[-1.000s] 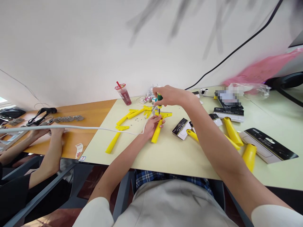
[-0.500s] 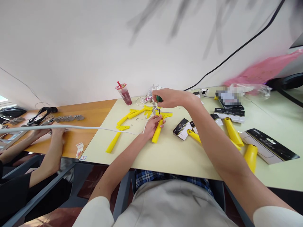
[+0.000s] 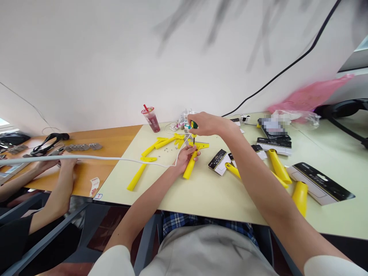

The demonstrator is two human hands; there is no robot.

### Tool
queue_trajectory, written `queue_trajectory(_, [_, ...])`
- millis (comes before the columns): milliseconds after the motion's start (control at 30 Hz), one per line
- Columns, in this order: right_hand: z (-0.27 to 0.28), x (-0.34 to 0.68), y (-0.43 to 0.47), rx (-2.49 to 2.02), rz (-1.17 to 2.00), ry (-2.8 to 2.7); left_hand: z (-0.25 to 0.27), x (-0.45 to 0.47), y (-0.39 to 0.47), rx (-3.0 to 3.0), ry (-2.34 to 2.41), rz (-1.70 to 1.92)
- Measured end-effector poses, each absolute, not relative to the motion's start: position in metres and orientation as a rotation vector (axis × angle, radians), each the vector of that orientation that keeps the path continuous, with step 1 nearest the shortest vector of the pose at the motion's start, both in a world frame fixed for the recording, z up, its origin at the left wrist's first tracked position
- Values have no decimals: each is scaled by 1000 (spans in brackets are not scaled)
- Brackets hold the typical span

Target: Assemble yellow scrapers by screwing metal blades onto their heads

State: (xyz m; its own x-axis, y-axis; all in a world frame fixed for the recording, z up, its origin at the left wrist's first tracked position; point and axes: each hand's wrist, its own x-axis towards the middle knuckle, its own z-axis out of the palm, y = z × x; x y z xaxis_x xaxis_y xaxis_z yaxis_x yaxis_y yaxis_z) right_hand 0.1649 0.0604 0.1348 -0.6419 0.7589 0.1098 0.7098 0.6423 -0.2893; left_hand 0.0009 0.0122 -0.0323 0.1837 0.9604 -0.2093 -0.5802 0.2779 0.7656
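My left hand is closed around a yellow scraper with a T-shaped head, held just over the table. From above, my right hand grips a green-and-yellow screwdriver. Its shaft points down at the scraper's head, and the tip is too small to make out. Left of my hands lie another yellow scraper and several yellow scraper parts. Tiny metal screws are scattered beside them.
A drink cup with a red straw stands at the back. On the right lie black-and-white packaging cards and yellow handles. A white cable crosses the view. At the left, a co-worker's hands work over a wooden table.
The view has shifted slightly. My left hand still holds the scraper and my right hand keeps the screwdriver upright over its head, with the right-hand grip turned a little.
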Motion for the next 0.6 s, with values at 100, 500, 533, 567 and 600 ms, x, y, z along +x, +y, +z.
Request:
queue_trajectory(100, [132,166,64,-1064,402,-2685,-33,0,12,615,757,1189])
queue_trajectory(500, [128,155,62,-1100,190,-2597,-34,1,12,648,747,1211])
queue_trajectory(533, [127,156,62,-1141,150,-2592,-34,1,12,647,749,1208])
queue_trajectory(567, [127,157,63,-1160,129,-2592,-34,1,12,645,750,1207])
queue_trajectory(600, [126,158,64,-1152,128,-2599,-34,1,12,643,749,1206])
